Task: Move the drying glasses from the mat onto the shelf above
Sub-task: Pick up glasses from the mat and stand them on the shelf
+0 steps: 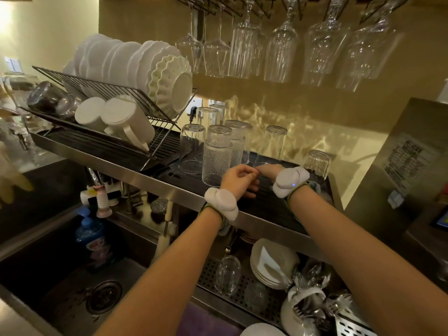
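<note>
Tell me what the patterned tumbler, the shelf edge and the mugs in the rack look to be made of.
Patterned tumbler: clear pressed glass, see-through with embossed texture. Shelf edge: likely brushed stainless steel, grey with a dull sheen. Mugs: matte white, probably ceramic, though plastic can't be ruled out.

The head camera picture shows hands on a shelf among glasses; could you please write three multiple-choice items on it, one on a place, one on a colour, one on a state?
1. Where do the white plates stand?
A. In the wire rack, shelf's left end
B. In the sink
C. On the black tray

2. What colour is the ribbed tray under the tumblers?
A. White
B. Black
C. Purple

3. How do the tumblers on that tray, such as the patterned glass, stand?
A. Mouth up
B. On their sides
C. Mouth down

Answers: 1 A, the plates lean on edge in the rack. 2 B, its ridges are black. 3 C, their thick bases face up.
</note>
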